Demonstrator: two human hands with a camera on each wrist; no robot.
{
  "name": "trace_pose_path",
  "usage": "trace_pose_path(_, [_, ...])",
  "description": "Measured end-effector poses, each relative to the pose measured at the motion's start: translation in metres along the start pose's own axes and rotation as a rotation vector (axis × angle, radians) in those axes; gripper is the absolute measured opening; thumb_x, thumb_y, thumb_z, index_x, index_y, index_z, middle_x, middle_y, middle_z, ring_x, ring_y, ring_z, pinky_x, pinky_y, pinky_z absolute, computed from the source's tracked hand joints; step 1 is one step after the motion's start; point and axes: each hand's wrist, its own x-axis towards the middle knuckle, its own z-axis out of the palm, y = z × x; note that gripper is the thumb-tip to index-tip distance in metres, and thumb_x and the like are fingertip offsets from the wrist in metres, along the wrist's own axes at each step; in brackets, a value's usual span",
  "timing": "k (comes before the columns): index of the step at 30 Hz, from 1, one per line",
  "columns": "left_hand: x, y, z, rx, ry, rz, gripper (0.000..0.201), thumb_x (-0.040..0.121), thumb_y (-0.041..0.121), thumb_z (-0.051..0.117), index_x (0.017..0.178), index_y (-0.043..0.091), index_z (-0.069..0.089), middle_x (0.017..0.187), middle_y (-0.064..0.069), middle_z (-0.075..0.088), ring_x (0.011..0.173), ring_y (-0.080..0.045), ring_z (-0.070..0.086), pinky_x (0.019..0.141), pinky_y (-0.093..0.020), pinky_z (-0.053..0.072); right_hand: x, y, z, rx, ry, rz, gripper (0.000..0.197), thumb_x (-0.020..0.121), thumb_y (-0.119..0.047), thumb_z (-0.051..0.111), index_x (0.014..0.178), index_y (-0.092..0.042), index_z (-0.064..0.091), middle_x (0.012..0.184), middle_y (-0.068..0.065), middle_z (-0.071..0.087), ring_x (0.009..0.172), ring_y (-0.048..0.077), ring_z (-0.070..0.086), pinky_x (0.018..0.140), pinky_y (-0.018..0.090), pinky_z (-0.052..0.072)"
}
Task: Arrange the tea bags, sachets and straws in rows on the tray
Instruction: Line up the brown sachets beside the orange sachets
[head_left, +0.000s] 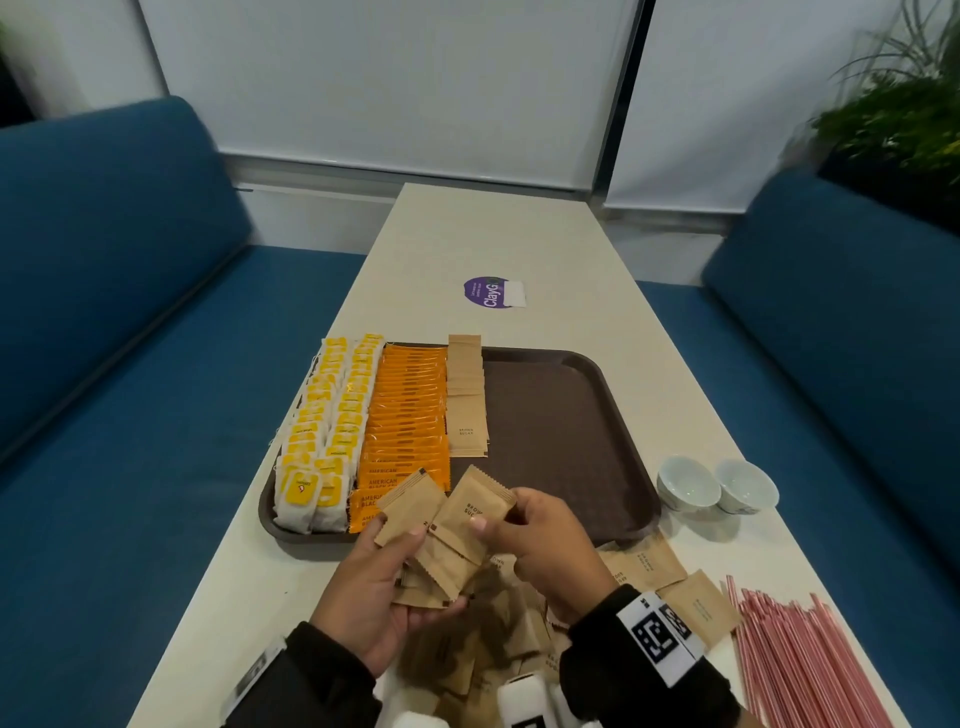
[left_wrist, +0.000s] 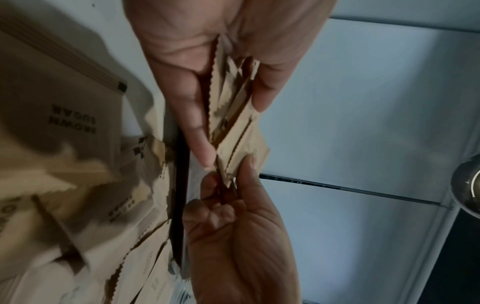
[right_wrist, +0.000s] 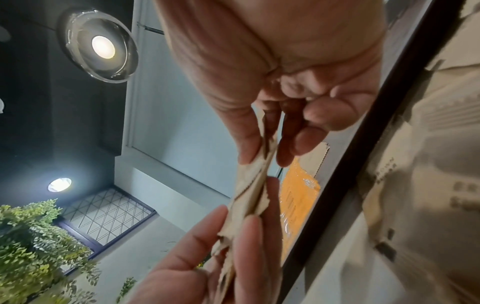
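Observation:
A brown tray (head_left: 550, 415) lies mid-table. Its left part carries two rows of yellow tea bags (head_left: 319, 431), a row of orange sachets (head_left: 410, 415) and a row of brown sugar sachets (head_left: 466, 400). Just in front of the tray, my left hand (head_left: 431, 569) grips a fanned bunch of brown sugar sachets (head_left: 441, 566) between thumb and fingers. My right hand (head_left: 493, 519) pinches the top sachet (head_left: 470, 499) of that bunch. The left wrist view shows my left hand (left_wrist: 231, 119) round the bunch (left_wrist: 233, 131). The right wrist view shows my right hand (right_wrist: 267, 154) pinching a sachet edge (right_wrist: 249, 185).
A loose pile of brown sachets (head_left: 493, 644) lies on the table under my hands, with more (head_left: 649, 564) to the right. Pink straws (head_left: 800, 660) lie at the near right. Two white cups (head_left: 688, 483) stand right of the tray. A purple sticker (head_left: 485, 293) sits beyond it.

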Motion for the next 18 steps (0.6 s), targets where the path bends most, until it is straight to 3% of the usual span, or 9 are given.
trace_pose_path(3, [0.001, 0.001, -0.002, 0.007, 0.000, 0.016, 0.023, 0.094, 0.009, 0.046, 0.107, 0.026, 0.054, 0.105, -0.016, 0.066, 0.086, -0.036, 0.064, 0.049, -0.043, 0.056, -0.002, -0.012, -0.004, 0.003, -0.055, 0.003, 0.009, 0.093, -0.018, 0.057, 0.088, -0.017, 0.063, 0.080, 0.000, 0.066, 0.061, 0.004, 0.058, 0.046, 0.011, 0.040])
trace_pose_path(6, [0.002, 0.003, -0.005, 0.005, -0.006, 0.025, 0.025, 0.094, 0.008, 0.045, 0.108, 0.026, 0.055, 0.103, -0.015, 0.067, 0.083, -0.033, 0.066, 0.047, -0.042, 0.056, 0.008, -0.032, -0.015, 0.035, -0.014, -0.006, 0.011, 0.092, -0.018, 0.057, 0.084, -0.013, 0.063, 0.070, 0.003, 0.060, 0.047, 0.003, 0.049, 0.041, 0.012, 0.039])
trace_pose_path(9, [0.004, 0.004, -0.010, 0.016, -0.001, 0.036, 0.025, 0.094, 0.008, 0.045, 0.110, 0.025, 0.056, 0.092, -0.013, 0.070, 0.076, -0.030, 0.067, 0.045, -0.039, 0.055, 0.039, -0.048, -0.034, -0.095, 0.118, -0.049, 0.012, 0.087, -0.021, 0.065, 0.086, -0.009, 0.062, 0.069, 0.001, 0.063, 0.045, 0.003, 0.047, 0.041, 0.014, 0.039])
trace_pose_path(12, [0.004, 0.005, -0.015, 0.030, 0.007, 0.044, 0.025, 0.094, 0.008, 0.044, 0.108, 0.026, 0.056, 0.089, -0.013, 0.071, 0.078, -0.032, 0.065, 0.044, -0.039, 0.055, 0.081, -0.055, -0.044, -0.226, 0.155, 0.016, 0.019, 0.086, -0.018, 0.068, 0.095, -0.002, 0.063, 0.066, 0.002, 0.064, 0.044, 0.004, 0.049, 0.041, 0.015, 0.041])
trace_pose_path(15, [0.002, 0.005, -0.015, 0.036, 0.014, 0.039, 0.025, 0.094, 0.008, 0.044, 0.107, 0.026, 0.056, 0.091, -0.014, 0.069, 0.079, -0.034, 0.064, 0.045, -0.038, 0.054, 0.114, -0.056, -0.042, -0.368, 0.073, 0.159, 0.020, 0.088, -0.012, 0.064, 0.106, -0.002, 0.063, 0.086, 0.009, 0.070, 0.055, 0.010, 0.056, 0.051, 0.019, 0.049])
trace_pose_path(18, [0.002, 0.005, -0.014, 0.029, 0.019, 0.033, 0.025, 0.094, 0.008, 0.044, 0.104, 0.027, 0.057, 0.088, -0.013, 0.071, 0.078, -0.035, 0.065, 0.045, -0.040, 0.055, 0.138, -0.056, -0.035, -0.512, -0.006, 0.236, 0.025, 0.089, -0.013, 0.064, 0.111, -0.003, 0.063, 0.107, 0.013, 0.070, 0.070, 0.015, 0.060, 0.074, 0.028, 0.053])
